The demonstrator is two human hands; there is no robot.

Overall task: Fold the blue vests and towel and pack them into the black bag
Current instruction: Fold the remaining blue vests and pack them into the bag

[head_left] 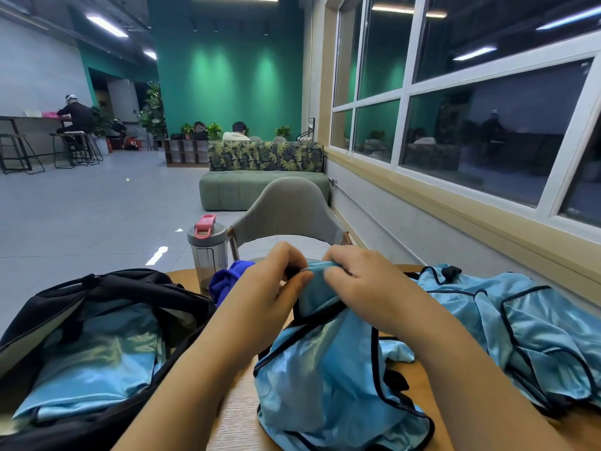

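1. black bag sits open on the left, folded blue vests already inside
2. both hands, left hand and right hand, pinch the top edge of the vest in hand
3. still unfolded: vest pile on the right, plus what's probably the towel behind

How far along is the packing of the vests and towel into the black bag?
Partly done. Folded light blue fabric already lies inside the open black bag. The left hand and right hand pinch one blue vest by its top edge. Left: the vest pile and the dark blue cloth.
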